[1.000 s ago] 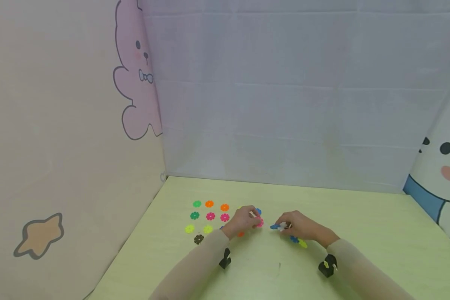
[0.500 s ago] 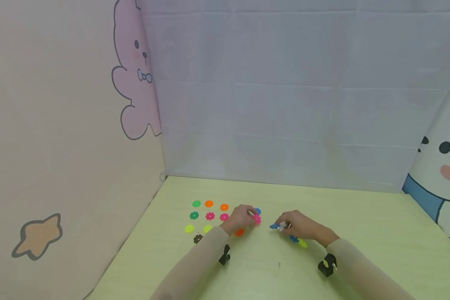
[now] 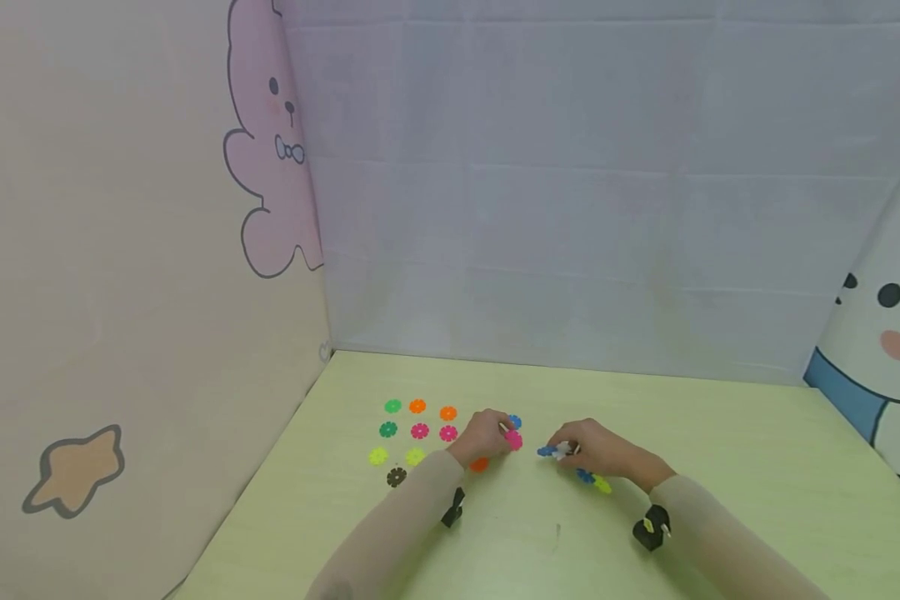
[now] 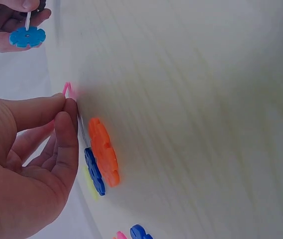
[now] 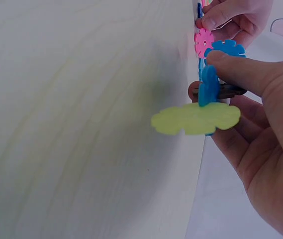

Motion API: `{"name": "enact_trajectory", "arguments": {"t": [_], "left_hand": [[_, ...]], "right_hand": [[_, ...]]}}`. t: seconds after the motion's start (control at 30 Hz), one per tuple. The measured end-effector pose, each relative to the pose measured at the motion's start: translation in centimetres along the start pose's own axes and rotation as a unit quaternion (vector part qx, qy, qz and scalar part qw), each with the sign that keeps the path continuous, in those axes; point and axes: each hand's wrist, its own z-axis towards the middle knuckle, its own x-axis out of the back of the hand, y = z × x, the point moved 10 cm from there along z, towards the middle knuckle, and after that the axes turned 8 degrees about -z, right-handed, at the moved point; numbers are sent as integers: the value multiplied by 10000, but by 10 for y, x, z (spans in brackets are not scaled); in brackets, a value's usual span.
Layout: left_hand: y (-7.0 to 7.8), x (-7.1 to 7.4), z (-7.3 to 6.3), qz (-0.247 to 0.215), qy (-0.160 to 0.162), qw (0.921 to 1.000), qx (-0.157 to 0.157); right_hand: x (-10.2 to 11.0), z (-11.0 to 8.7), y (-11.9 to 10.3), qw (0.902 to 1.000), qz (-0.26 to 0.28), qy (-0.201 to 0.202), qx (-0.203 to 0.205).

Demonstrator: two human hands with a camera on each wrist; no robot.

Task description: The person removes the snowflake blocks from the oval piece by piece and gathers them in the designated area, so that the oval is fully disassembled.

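My left hand [image 3: 484, 435] pinches a pink flower-shaped disc [image 3: 513, 440] between thumb and fingertips. The disc is tilted up, its slotted face showing in the right wrist view. Across a small gap, my right hand [image 3: 596, 447] grips a joined string of such discs. A light blue disc [image 5: 228, 48] and a white disc [image 3: 564, 450] stick out at the string's left end. Toward its other end come another blue disc [image 5: 209, 85] and a yellow disc [image 5: 196, 118]. A dark piece under my right fingers is partly hidden.
Loose flower discs lie in rough rows at left: green [image 3: 393, 406], orange [image 3: 448, 413], pink [image 3: 420, 431], yellow [image 3: 378, 456] and brown [image 3: 397, 477]. Beside my left hand are an orange disc [image 4: 104, 152] and a dark blue disc [image 4: 94, 172]. A blue disc [image 3: 515, 422] lies behind it.
My left hand has drawn slightly left with the pink disc, which now shows more of its face. My right hand and its string of discs have hardly moved.
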Motion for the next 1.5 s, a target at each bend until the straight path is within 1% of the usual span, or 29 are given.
{"name": "enact_trajectory", "arguments": {"t": [0.23, 0.37, 0.5, 0.67, 0.8, 0.9, 0.93, 1.17, 1.27, 1.4, 1.5], "left_hand": [[5, 0, 0, 357, 47, 9993, -90], [6, 1, -1, 351, 76, 9993, -103], [4, 4, -3, 192, 138, 9997, -81], [3, 8, -4, -4, 180, 9998, 48], [5, 8, -4, -186, 158, 9996, -110], [8, 7, -5, -310, 131, 9990, -288], [8, 6, -6, -342, 112, 9989, -304], [8, -4, -13, -599, -112, 9979, -216], [10, -6, -15, -716, -158, 9970, -267], [15, -9, -18, -719, -184, 9964, -401], [19, -11, -19, -657, -179, 9966, -461]], "right_hand": [[1, 1, -1, 10000, -39, 30, -59], [1, 1, -2, 10000, -22, 39, -77], [1, 2, -1, 9999, -6, 44, -104], [2, 3, 0, 9997, 39, 41, -222], [4, 2, -1, 9995, 106, 57, -282], [5, 2, -2, 9995, 133, 67, -293], [4, 2, -1, 9994, 148, 66, -297], [3, 4, -1, 9992, 211, 99, -320], [2, 5, 0, 9989, 265, 111, -373], [2, 6, -1, 9988, 291, 141, -355], [4, 6, -5, 9991, 296, 208, -211]]}}
